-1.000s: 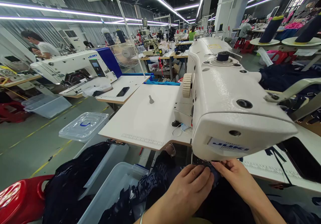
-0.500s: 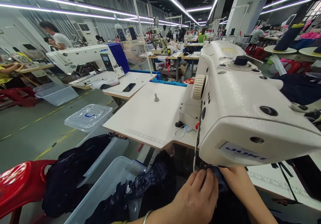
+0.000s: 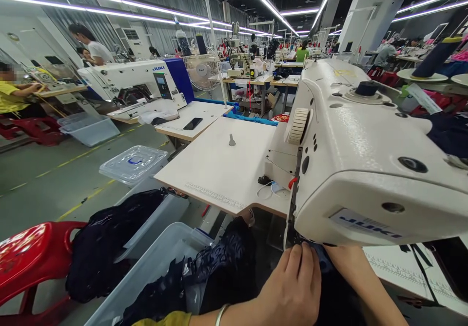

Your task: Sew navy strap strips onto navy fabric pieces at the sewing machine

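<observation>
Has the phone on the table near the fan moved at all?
No: the phone lies at the same spot on its white table; only the camera's view shifted.

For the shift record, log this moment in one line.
left hand: on navy fabric; right hand: partly hidden by JUKI sewing machine

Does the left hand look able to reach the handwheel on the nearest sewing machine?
Probably yes: the handwheel sits exposed on the near sewing machine, and nothing bulky appears between it and the left hand.
</observation>
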Demonstrator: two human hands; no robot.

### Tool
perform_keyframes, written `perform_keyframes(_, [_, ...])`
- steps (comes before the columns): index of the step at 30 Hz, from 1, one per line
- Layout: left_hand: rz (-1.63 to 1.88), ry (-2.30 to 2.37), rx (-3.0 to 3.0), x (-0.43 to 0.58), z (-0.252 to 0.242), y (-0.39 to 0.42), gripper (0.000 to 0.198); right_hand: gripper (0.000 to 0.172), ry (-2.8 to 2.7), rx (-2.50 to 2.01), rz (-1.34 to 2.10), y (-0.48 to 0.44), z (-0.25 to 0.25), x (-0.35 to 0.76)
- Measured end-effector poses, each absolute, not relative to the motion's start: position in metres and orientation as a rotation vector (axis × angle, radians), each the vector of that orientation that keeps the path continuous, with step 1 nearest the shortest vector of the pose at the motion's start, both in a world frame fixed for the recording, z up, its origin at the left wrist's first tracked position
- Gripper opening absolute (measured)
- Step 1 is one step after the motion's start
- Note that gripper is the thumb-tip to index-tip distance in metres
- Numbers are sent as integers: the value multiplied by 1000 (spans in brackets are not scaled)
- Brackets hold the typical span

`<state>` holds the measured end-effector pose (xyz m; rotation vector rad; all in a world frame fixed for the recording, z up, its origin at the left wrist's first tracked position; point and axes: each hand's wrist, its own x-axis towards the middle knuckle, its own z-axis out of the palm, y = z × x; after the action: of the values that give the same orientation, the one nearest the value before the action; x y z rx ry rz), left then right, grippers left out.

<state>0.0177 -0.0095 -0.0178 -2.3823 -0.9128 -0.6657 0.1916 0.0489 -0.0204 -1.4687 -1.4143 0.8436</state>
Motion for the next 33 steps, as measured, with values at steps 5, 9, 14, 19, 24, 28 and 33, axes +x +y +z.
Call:
perform_keyframes(5, [-686,-928,-2360,20,-16,-10,36,19,-1402,-1461,849,49,-28,191])
perform_keyframes(9, [-704,-954,-2346,22,-15,-10,34,24,-1417,-1436,839,50,-28,189])
perform_keyframes(14, [-676,-956,-2342,23,-16,-11,36,25,-1415,-1413,789,50,-25,189])
perform_keyframes(19, [-671,-971,-2338,24,-17,-12,35,28,-1430,-1394,713,49,-26,192])
perform_keyframes(24, [-653,-979,-2337,25,-18,-12,35,25,-1478,-1356,638,54,-34,191])
perform_keyframes(28, [-650,-970,-2317,24,-19,-11,36,27,-1519,-1328,593,55,-37,189])
perform_keyframes(33, [-645,-971,-2326,19,-17,-9,36,25,-1555,-1318,544,56,-35,188])
